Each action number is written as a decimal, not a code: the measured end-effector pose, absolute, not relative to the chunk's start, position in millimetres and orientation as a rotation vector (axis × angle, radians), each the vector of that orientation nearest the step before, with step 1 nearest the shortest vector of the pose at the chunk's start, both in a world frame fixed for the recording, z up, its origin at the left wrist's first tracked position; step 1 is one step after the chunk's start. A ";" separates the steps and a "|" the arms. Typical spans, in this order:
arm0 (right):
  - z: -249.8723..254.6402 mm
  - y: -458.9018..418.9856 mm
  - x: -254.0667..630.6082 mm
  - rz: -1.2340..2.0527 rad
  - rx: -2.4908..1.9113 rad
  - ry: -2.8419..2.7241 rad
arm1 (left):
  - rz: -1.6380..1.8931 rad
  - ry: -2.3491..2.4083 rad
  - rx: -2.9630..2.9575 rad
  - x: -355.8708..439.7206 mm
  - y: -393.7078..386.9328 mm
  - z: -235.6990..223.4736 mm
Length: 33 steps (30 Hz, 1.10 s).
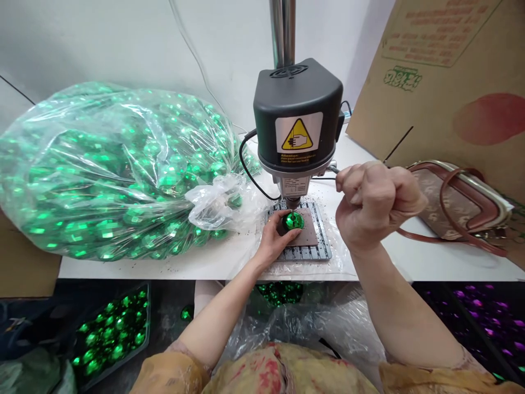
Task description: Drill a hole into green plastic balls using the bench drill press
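A shiny green faceted ball (295, 220) sits on a brown board on the slotted base plate (325, 253) of a small drill press (298, 117). My left hand (275, 236) pinches the ball between thumb and fingers from the left. Directly above, the drill chuck (293, 202) comes down to the ball's top; I cannot tell how deep the bit reaches. My right hand (371, 205) is closed in a fist around the press's feed lever (334, 169), whose outer end is hidden inside the fingers.
A big clear bag (123, 169) of green balls fills the table's left side. On the right stand a handbag (447, 202) and a tall cardboard box (435, 82). Below the table edge are a bin (148, 306) of green balls, crumpled plastic film (303, 328) and purple balls (488, 317).
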State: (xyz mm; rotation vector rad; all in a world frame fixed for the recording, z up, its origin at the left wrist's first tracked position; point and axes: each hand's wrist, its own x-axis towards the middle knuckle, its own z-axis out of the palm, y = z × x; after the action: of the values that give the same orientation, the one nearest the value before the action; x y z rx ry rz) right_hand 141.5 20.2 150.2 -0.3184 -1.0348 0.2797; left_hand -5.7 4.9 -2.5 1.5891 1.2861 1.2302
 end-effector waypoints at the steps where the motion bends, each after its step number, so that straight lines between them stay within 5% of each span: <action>1: 148.5 21.0 141.4 0.271 -0.303 -1.034 | 1.237 1.286 1.591 -5.6 4.8 -2.3; 17: 122.3 24.9 141.6 0.172 -0.192 -1.066 | 1.241 1.273 1.609 -5.7 3.0 -1.6; 25: 179.3 26.4 137.0 0.350 -0.473 -0.936 | 1.336 1.361 1.579 0.2 -2.8 3.4; 33: 187.5 27.3 143.7 0.438 -0.496 -0.971 | 1.246 1.056 2.746 -27.7 -100.2 -14.3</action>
State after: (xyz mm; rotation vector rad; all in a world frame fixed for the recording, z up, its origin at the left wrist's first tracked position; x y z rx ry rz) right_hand 143.7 27.3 187.5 -0.4960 -0.9705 0.4377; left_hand -27.7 -100.2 -14.3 2.7456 1.0560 1.2462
